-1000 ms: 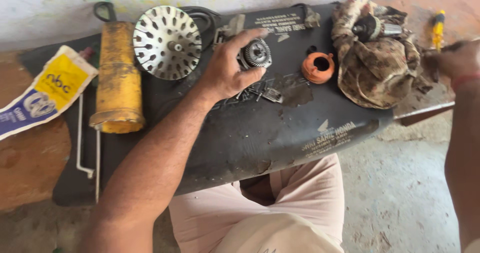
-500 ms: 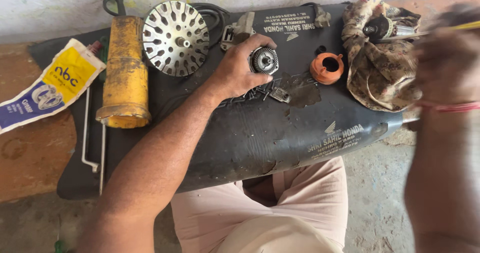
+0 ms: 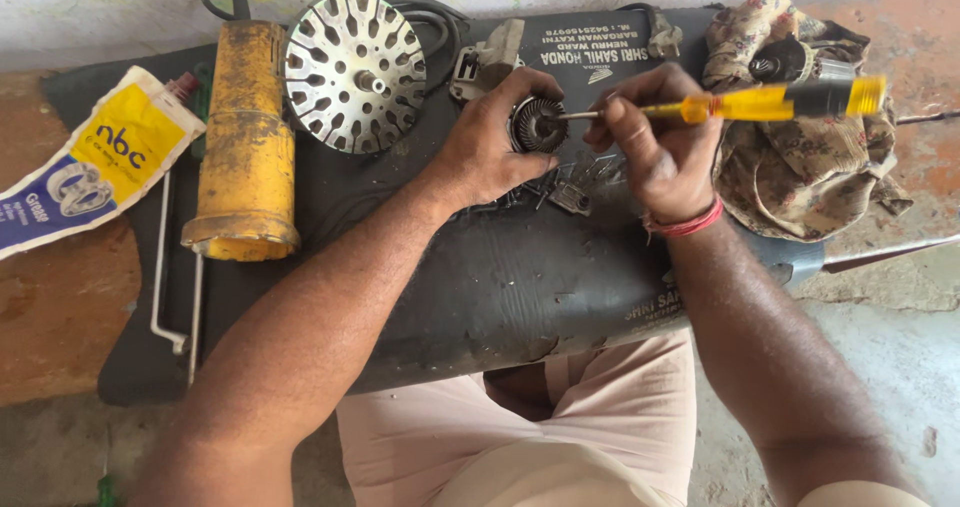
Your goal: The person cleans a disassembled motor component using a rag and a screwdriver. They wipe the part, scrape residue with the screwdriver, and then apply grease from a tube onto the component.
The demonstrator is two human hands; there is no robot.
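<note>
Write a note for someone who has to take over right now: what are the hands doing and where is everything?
Left hand grips the small round metal part on the black mat.
Right hand holds the yellow screwdriver, its tip at the part's middle.
Small loose metal bits lie under the hands.
Slotted metal disc and yellow cylinder sit to the left, patterned rag to the right.
Whether the part is opened up cannot be seen.

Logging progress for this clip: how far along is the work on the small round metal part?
Done: the slotted metal disc, yellow housing and loose small bits lie apart on the black mat. In hand: the left hand holds the round part while the right hand puts the yellow screwdriver tip to it. Left: the pieces are not yet joined together.
</note>
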